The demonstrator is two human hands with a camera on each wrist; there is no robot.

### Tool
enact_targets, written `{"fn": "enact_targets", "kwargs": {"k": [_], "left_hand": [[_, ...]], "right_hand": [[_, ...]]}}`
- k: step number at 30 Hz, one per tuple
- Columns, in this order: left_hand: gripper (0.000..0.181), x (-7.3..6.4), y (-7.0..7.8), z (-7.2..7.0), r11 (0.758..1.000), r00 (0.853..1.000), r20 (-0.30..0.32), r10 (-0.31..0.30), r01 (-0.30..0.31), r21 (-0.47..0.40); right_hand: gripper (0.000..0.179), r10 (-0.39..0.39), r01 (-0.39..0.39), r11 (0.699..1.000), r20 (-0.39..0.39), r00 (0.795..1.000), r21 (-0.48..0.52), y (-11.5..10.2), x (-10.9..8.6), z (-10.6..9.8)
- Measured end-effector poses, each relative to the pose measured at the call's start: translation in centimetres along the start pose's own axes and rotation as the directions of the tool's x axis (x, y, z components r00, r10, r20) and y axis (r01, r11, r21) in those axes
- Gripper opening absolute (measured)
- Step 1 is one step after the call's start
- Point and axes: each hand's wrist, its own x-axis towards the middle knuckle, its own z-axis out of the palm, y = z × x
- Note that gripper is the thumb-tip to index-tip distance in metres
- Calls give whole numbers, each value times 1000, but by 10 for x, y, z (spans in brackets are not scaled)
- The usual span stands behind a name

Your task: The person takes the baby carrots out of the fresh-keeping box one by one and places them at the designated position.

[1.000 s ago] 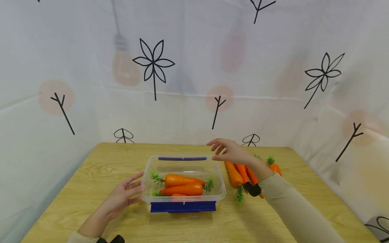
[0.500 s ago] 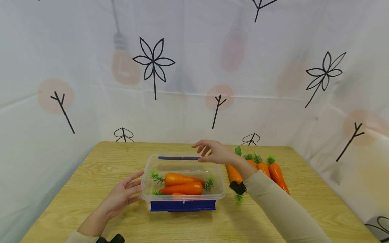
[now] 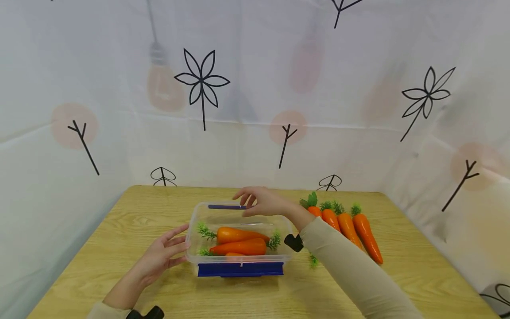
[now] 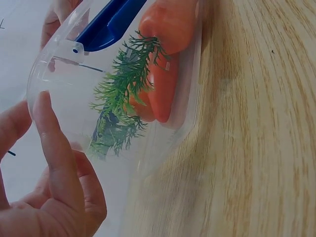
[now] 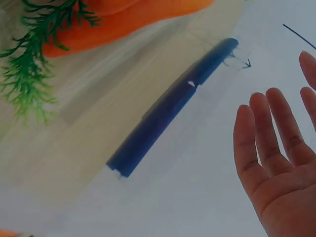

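A clear plastic box [image 3: 259, 259] without a lid stands on the table. Several orange carrots [image 3: 241, 247] with green tops lie in it. My left hand [image 3: 159, 257] touches the box's left side, fingers spread along the rim; the left wrist view shows its fingertips [image 4: 43, 98] right at the rim. A dark blue latch [image 3: 240, 269] runs along the front. Above the back of the box hovers my right hand [image 3: 264, 201], fingers loosely bent and holding nothing. It overlaps part of the back latch [image 5: 168, 113], which the right wrist view shows whole.
More carrots [image 3: 367, 237] lie in a row on the table [image 3: 155, 208] to the right of the box, partly covered by my right sleeve [image 3: 346, 270]. Printed white fabric [image 3: 247, 155] hangs behind and at both sides.
My right hand has moved left, from above the box's right back corner to over the middle of its back rim. More of the carrots on the right now shows. The left hand stays put.
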Motion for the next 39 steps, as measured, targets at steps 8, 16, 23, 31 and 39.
{"fn": "enact_targets", "kwargs": {"k": [8, 16, 23, 31, 39], "left_hand": [[70, 1, 0, 0, 1000, 1000, -2, 1, -1, -1], [70, 0, 1, 1, 1000, 1000, 2, 9, -9, 2], [71, -1, 2, 2, 1000, 1000, 0, 10, -10, 8], [71, 0, 2, 3, 1000, 1000, 4, 8, -8, 8], [71, 0, 1, 1, 1000, 1000, -9, 3, -3, 12]], "right_hand": [[40, -3, 1, 1000, 90, 996, 18, 4, 20, 15], [39, 85, -85, 996, 219, 972, -6, 19, 31, 34], [44, 120, -129, 992, 345, 931, 3, 27, 34, 48], [60, 148, -140, 989, 403, 903, -50, 25, 32, 52], [60, 169, -152, 985, 339, 925, -78, 24, 31, 49]]}}
